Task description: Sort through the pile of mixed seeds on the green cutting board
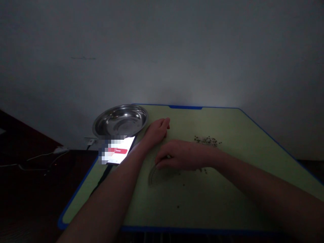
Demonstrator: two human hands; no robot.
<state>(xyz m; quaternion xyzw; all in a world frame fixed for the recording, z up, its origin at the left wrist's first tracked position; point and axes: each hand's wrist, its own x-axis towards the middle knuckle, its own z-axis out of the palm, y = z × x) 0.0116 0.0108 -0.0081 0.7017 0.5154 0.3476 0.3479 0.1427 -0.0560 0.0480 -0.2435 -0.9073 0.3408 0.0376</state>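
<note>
Left arm (113,182) and right arm (255,182) come in closest, over a green counter (215,211) with a blue edge. One loose dark bit (178,207) lies by itself near the front, and another lies a little past it. Next is a clear curved thing (151,176), maybe a dish or a lid, on the counter at the fingertips of the right hand (183,154). That hand's thumb and fingers come close together at its rim, but I cannot tell if they pinch it or only touch it. To do this well, keep the clear curved thing flat and press softly, since it looks light and could tip or slide. Keep the wrist up too, so the small bits near it do not get brushed about. A phone (121,155) with a bright screen lies just left of the left arm. Past the right hand, the left hand (158,129) is loosely curled; I cannot tell if it holds anything. A patch of dark bits (210,140) lies beyond the right wrist. Farther back, on the left, is a shiny metal bowl (108,125), and behind it all is a grey wall (177,57)
</note>
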